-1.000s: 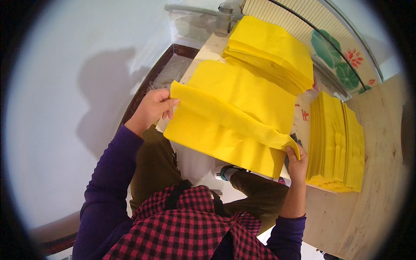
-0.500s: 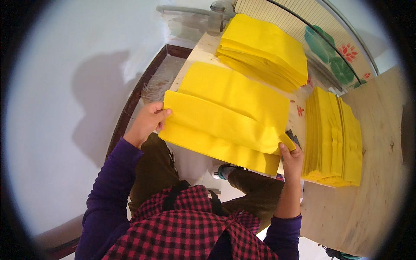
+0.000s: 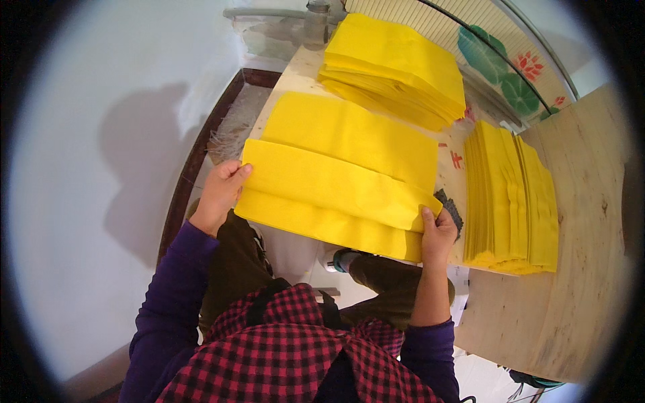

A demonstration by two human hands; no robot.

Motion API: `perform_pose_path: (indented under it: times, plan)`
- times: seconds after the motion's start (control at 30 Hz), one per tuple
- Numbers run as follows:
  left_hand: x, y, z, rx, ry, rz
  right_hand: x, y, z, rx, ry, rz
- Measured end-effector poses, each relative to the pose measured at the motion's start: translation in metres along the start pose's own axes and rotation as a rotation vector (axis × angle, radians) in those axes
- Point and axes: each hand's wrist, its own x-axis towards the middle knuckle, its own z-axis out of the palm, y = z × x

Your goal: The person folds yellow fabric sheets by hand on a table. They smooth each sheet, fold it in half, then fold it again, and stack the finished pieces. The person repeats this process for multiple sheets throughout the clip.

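near the centre of the frame, a yellow strip of felt-like material is being held out between two hands, slanting down toward the right. its left end is being pinched by the left hand, left of centre, with the thumb being laid on top. its right end is being gripped by the right hand, right of centre, where the thumb is likewise being pressed on the upper face. yellow sheeting is being partly covered by the strip and is showing above and below it; whether the two are being joined by a fold cannot be told. a scrap of dark grey material is being seen just beside the right hand. at upper centre, a yellow stack is being borne by the pale wooden table, near a glass jar. at the right, a second yellow pile is being supported, its layered edges being turned upward. a checked apron is being worn at lower centre.
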Motion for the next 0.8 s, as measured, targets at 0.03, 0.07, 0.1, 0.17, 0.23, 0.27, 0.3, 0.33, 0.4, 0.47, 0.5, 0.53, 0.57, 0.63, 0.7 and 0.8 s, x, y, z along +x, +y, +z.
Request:
perform_pose_path:
  times: [0.03,0.07,0.1,0.17,0.23,0.27,0.3,0.33,0.4,0.47,0.5,0.53,0.57,0.63,0.7,0.8]
  plan:
    - [0.0,-0.001,0.0,0.005,0.004,0.005,0.0,0.003,0.001,0.012,-0.002,-0.001]
    - [0.001,-0.003,0.0,0.013,0.002,0.002,0.0,0.006,0.002,0.045,-0.011,-0.004]
    - [0.003,-0.003,0.0,0.02,0.0,0.001,0.0,0.008,0.002,0.089,-0.015,0.029]
    - [0.005,-0.005,0.0,0.039,0.008,-0.004,0.001,0.01,0.0,0.012,-0.022,-0.009]
    - [0.007,-0.007,-0.001,0.039,0.014,0.009,0.001,0.011,0.0,-0.034,-0.018,0.003]
    - [0.008,-0.008,-0.001,0.045,0.024,-0.018,0.001,0.01,0.0,-0.046,-0.014,0.013]
    - [0.009,-0.01,-0.001,0.03,0.023,-0.02,0.001,0.01,0.0,-0.032,-0.014,0.022]
    - [0.01,-0.011,-0.002,0.015,0.023,-0.023,0.001,0.009,0.0,-0.047,-0.008,0.018]
    - [0.013,-0.015,0.0,0.051,0.067,0.015,0.0,0.009,0.001,0.006,-0.022,0.005]
    - [0.014,-0.017,-0.001,0.08,0.105,0.042,0.0,0.008,0.001,-0.08,-0.013,0.003]
    - [0.014,-0.019,0.001,0.09,0.12,0.051,0.001,0.008,0.001,-0.079,-0.014,0.0]
    - [0.014,-0.02,0.002,0.095,0.13,0.066,0.001,0.008,0.001,-0.097,-0.011,-0.007]
    - [0.014,-0.021,0.004,0.084,0.142,0.074,0.001,0.008,0.001,-0.087,-0.005,-0.012]
    - [0.013,-0.022,0.006,0.032,0.144,0.111,0.0,0.009,0.002,-0.071,-0.002,-0.011]
    - [0.013,-0.021,0.006,0.104,0.169,0.129,0.0,0.008,0.002,-0.026,-0.007,0.008]
    - [0.01,-0.02,0.004,0.123,0.177,0.142,0.0,0.007,0.0,-0.03,-0.026,-0.015]
